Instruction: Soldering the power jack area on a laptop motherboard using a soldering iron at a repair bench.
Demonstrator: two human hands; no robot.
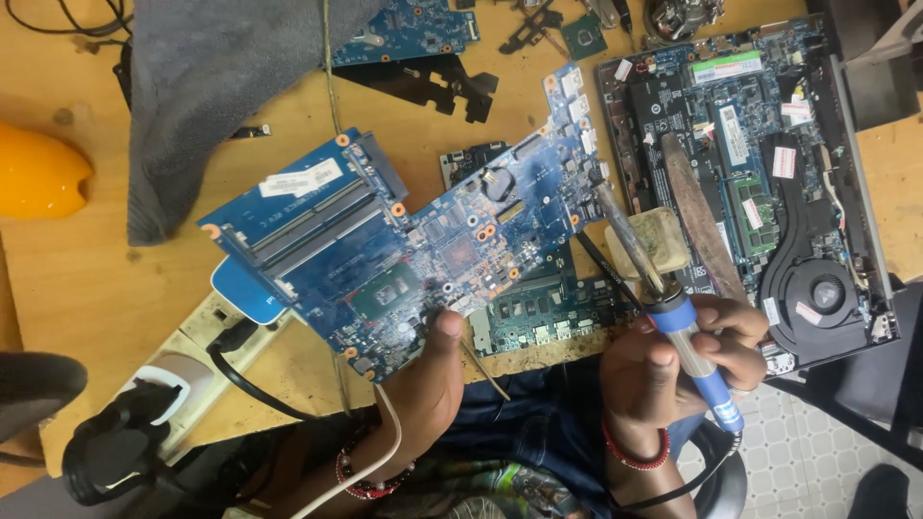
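My left hand grips the near edge of a blue laptop motherboard and holds it tilted above the wooden bench, thumb pressed on the board. My right hand is closed around the blue handle of a soldering iron. Its metal tip points up and left and lies close to the board's right edge. Both wrists wear red bead bracelets.
An opened laptop chassis with fan and circuit boards lies at the right. A second green-blue board rests under the held one. A grey cloth, an orange object, a white power strip with black plugs, and loose parts lie around.
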